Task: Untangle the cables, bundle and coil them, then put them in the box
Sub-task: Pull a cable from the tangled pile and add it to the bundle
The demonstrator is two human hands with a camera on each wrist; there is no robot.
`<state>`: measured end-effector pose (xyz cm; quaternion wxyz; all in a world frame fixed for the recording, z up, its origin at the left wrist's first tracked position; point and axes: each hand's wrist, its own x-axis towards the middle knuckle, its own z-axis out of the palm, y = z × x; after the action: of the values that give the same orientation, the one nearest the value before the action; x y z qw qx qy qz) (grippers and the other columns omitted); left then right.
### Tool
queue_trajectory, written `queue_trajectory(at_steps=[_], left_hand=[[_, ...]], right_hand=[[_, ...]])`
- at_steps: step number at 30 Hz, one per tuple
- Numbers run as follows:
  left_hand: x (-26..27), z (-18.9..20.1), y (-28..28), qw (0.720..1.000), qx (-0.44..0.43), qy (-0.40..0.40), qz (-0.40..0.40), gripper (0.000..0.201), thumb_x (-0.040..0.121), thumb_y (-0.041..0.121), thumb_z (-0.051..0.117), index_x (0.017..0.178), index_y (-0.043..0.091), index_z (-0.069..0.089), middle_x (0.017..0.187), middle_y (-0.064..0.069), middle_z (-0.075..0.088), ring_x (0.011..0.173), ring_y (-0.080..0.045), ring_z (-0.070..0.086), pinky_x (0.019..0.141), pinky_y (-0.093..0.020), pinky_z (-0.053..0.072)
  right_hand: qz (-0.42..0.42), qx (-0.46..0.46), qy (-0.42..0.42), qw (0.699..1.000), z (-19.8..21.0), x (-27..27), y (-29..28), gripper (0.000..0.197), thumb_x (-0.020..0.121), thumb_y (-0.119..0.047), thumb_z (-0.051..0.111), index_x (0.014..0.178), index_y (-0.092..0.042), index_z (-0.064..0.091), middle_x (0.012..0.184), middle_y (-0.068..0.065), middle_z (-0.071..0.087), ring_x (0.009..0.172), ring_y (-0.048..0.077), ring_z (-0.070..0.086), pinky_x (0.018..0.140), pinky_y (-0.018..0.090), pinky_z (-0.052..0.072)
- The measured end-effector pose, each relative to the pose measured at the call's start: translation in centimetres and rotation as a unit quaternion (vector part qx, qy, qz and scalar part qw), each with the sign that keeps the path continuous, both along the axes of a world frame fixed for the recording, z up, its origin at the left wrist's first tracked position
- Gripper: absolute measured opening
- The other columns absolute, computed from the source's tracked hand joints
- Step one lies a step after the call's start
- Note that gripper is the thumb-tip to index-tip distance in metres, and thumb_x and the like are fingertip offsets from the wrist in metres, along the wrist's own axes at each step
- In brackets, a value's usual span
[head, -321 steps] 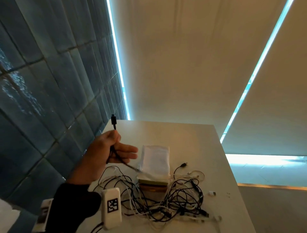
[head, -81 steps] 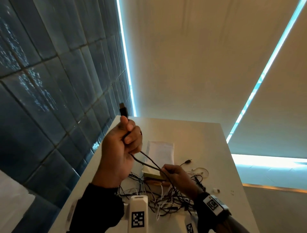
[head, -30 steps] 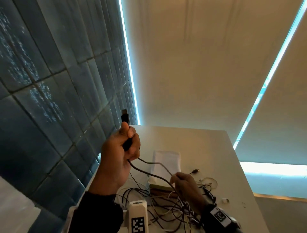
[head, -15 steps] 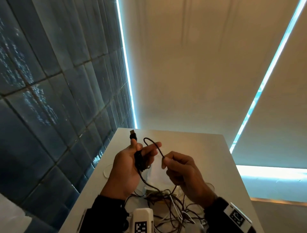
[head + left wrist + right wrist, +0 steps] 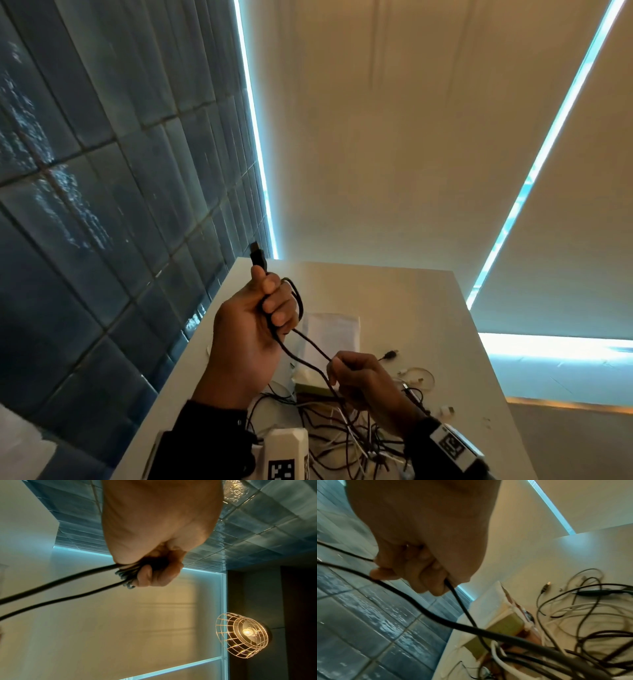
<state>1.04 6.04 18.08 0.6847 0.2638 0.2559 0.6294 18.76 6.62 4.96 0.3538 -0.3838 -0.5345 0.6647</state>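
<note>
My left hand (image 5: 255, 322) is raised above the table and grips a black cable (image 5: 308, 344), with a loop over its fingers and the USB plug (image 5: 257, 257) sticking up past the thumb. In the left wrist view my left hand (image 5: 152, 573) clasps several turns, and two strands of the black cable (image 5: 60, 588) run off to the left. Lower and to the right, my right hand (image 5: 356, 377) pinches the same cable; in its own view my right hand (image 5: 419, 566) closes on the black cable (image 5: 458, 601). A tangle of black and white cables (image 5: 346, 438) lies below. The box (image 5: 329, 346), white-lidded, stands behind it.
The white table (image 5: 411, 308) ends at a tiled wall (image 5: 102, 205) on the left and drops off on the right. A loose black plug end (image 5: 390, 354) and a small white adapter (image 5: 447, 409) lie right of the box. A caged lamp (image 5: 243, 635) hangs overhead.
My right hand has dropped from beside my left hand toward the tangle, sliding down the black cable. A loop now hangs over my left hand's fingers, which stay raised.
</note>
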Motion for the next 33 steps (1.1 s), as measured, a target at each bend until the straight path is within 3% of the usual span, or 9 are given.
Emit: queue_trajectory(at_steps=[5, 9, 12, 14, 18, 22, 27, 29, 33], left_hand=[[-0.8, 0.5, -0.2, 1.0, 0.025, 0.013, 0.009, 0.043, 0.099, 0.032, 0.035, 0.061, 0.019, 0.05, 0.051, 0.007, 0.036, 0.04, -0.005, 0.03, 0.044, -0.021, 0.025], [-0.8, 0.1, -0.4, 0.997, 0.027, 0.07, 0.028, 0.037, 0.096, 0.034, 0.038, 0.065, 0.017, 0.047, 0.051, 0.006, 0.034, 0.039, -0.005, 0.025, 0.042, -0.021, 0.021], [-0.3, -1.1, -0.5, 0.984, -0.003, 0.162, 0.075, 0.034, 0.095, 0.033, 0.041, 0.067, 0.014, 0.044, 0.052, 0.005, 0.03, 0.04, -0.006, 0.022, 0.042, -0.021, 0.016], [0.1, -2.0, -0.4, 0.971, -0.03, 0.218, 0.095, 0.036, 0.099, 0.029, 0.038, 0.067, 0.013, 0.043, 0.052, 0.003, 0.031, 0.04, -0.006, 0.023, 0.039, -0.019, 0.017], [0.7, -3.1, -0.5, 0.951, -0.081, 0.281, 0.101, 0.036, 0.103, 0.027, 0.035, 0.071, 0.012, 0.043, 0.058, -0.006, 0.052, 0.04, -0.01, 0.038, 0.041, -0.021, 0.027], [1.3, -2.8, -0.6, 0.961, -0.106, 0.246, 0.062, 0.035, 0.103, 0.029, 0.033, 0.075, 0.011, 0.044, 0.073, -0.014, 0.069, 0.052, -0.014, 0.052, 0.048, -0.023, 0.036], [1.1, -0.9, -0.5, 0.995, -0.064, 0.074, 0.017, 0.036, 0.098, 0.034, 0.037, 0.071, 0.013, 0.046, 0.062, -0.003, 0.049, 0.069, -0.022, 0.052, 0.066, -0.032, 0.048], [0.4, 0.3, -0.3, 0.999, -0.027, 0.035, 0.02, 0.036, 0.098, 0.035, 0.038, 0.069, 0.015, 0.047, 0.061, 0.001, 0.041, 0.065, -0.019, 0.052, 0.063, -0.03, 0.052], [-1.1, 3.0, -0.2, 0.992, 0.011, 0.123, 0.026, 0.036, 0.094, 0.036, 0.041, 0.065, 0.015, 0.047, 0.056, 0.002, 0.042, 0.053, -0.014, 0.049, 0.052, -0.024, 0.043]], right_hand=[[-0.064, 0.01, -0.063, 0.996, -4.4, 0.5, 0.4, 0.028, 0.097, -0.009, 0.051, 0.07, -0.01, 0.057, 0.055, -0.007, 0.045, 0.051, 0.006, 0.038, 0.049, 0.017, 0.034], [-0.101, 0.001, -0.123, 0.987, -6.3, 0.3, 1.2, 0.032, 0.095, -0.01, 0.057, 0.064, -0.014, 0.064, 0.058, -0.006, 0.053, 0.054, 0.009, 0.052, 0.06, 0.03, 0.052], [-0.181, 0.022, -0.182, 0.966, -4.1, 0.0, 1.9, 0.03, 0.094, -0.011, 0.057, 0.065, -0.01, 0.067, 0.051, -0.009, 0.051, 0.048, 0.006, 0.045, 0.046, 0.015, 0.039], [-0.222, 0.02, -0.133, 0.966, -1.7, 0.0, 2.4, 0.026, 0.095, -0.013, 0.055, 0.073, -0.005, 0.067, 0.048, -0.006, 0.043, 0.041, 0.007, 0.034, 0.04, 0.02, 0.027], [-0.202, 0.054, 0.039, 0.977, 4.2, -0.3, 2.1, 0.018, 0.095, -0.01, 0.055, 0.084, 0.003, 0.061, 0.054, 0.001, 0.031, 0.045, 0.011, 0.022, 0.048, 0.031, 0.013], [-0.074, 0.133, 0.11, 0.982, 7.9, -0.8, 0.4, 0.017, 0.093, -0.016, 0.058, 0.081, -0.007, 0.065, 0.055, 0.0, 0.034, 0.047, 0.011, 0.023, 0.045, 0.024, 0.017], [0.039, 0.127, 0.092, 0.987, 7.4, -0.6, -0.5, 0.018, 0.091, -0.01, 0.056, 0.076, -0.008, 0.065, 0.053, -0.003, 0.037, 0.047, 0.01, 0.025, 0.045, 0.02, 0.021], [0.035, 0.105, 0.065, 0.992, 6.2, -0.1, -0.7, 0.018, 0.091, -0.013, 0.056, 0.075, -0.008, 0.064, 0.055, 0.0, 0.035, 0.048, 0.011, 0.023, 0.045, 0.021, 0.02], [-0.023, 0.074, 0.033, 0.996, 4.3, 1.1, -1.3, 0.019, 0.089, -0.017, 0.056, 0.074, -0.007, 0.062, 0.057, 0.004, 0.027, 0.05, 0.011, 0.02, 0.046, 0.021, 0.018]])
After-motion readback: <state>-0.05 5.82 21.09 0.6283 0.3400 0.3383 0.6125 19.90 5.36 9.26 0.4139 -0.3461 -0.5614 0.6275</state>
